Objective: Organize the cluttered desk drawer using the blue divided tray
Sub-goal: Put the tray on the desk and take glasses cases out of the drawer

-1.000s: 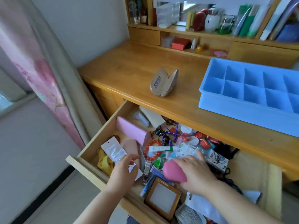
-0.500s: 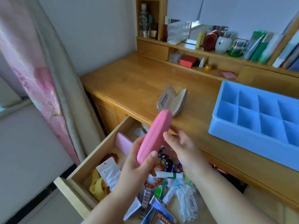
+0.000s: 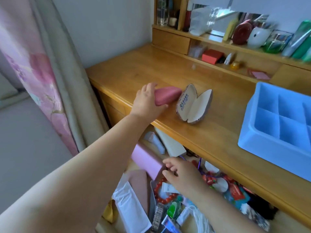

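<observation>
On the wooden desk sit 2 cases and 1 blue divided tray; left hand grips the pink case, right hand hangs loosely curled, holding nothing, over the drawer clutter.

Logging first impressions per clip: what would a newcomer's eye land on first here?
Likely the left hand stretched across the desk, gripping a pink case beside an open glasses case. Next, the blue tray, empty where it shows, at the desk's right. Below, the right hand hovers, fingers loosely curled, over the cluttered drawer.
</observation>
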Action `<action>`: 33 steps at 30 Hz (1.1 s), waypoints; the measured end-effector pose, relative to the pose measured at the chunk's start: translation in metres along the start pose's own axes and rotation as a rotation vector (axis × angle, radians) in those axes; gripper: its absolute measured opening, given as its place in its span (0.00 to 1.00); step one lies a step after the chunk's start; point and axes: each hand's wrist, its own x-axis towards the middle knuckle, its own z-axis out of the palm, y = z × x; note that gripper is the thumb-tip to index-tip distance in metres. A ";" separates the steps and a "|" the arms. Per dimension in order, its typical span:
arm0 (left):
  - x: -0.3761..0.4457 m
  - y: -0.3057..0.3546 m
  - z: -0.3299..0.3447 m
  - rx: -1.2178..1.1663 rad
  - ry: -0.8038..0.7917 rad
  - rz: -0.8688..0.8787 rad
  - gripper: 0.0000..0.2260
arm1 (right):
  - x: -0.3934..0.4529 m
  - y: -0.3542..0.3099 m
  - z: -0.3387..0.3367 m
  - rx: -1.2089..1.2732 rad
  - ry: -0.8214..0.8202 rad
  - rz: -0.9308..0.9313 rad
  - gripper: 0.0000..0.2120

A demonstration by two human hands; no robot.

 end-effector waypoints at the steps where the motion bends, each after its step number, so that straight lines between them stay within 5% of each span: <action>1: -0.002 0.000 0.003 -0.047 -0.053 -0.008 0.37 | 0.008 -0.002 0.006 -0.039 0.014 -0.001 0.19; 7: -0.079 -0.026 -0.004 -0.237 0.122 -0.017 0.26 | 0.039 -0.014 0.039 -0.432 -0.029 0.068 0.19; 11: -0.146 -0.055 0.000 -0.141 -0.039 -0.146 0.19 | 0.040 -0.011 0.041 -0.589 0.076 0.053 0.16; 15: -0.179 -0.067 0.006 0.038 -0.226 -0.249 0.11 | 0.020 -0.019 0.007 -0.350 0.139 0.107 0.17; 19: -0.182 -0.066 0.010 0.283 -0.408 -0.248 0.19 | -0.023 -0.024 -0.033 -0.157 0.174 0.142 0.19; 23: -0.182 -0.063 0.013 0.479 -0.660 -0.255 0.33 | -0.055 -0.035 -0.053 0.645 0.127 0.211 0.19; 27: -0.177 -0.059 0.014 0.447 -0.746 -0.324 0.35 | -0.055 -0.053 -0.073 1.365 0.207 0.199 0.23; 29: -0.174 -0.060 0.012 0.471 -0.790 -0.325 0.35 | -0.042 -0.067 -0.089 1.376 0.228 0.191 0.25; 33: -0.163 -0.075 0.002 0.436 -0.903 -0.312 0.28 | -0.002 -0.082 -0.129 1.013 0.471 0.203 0.20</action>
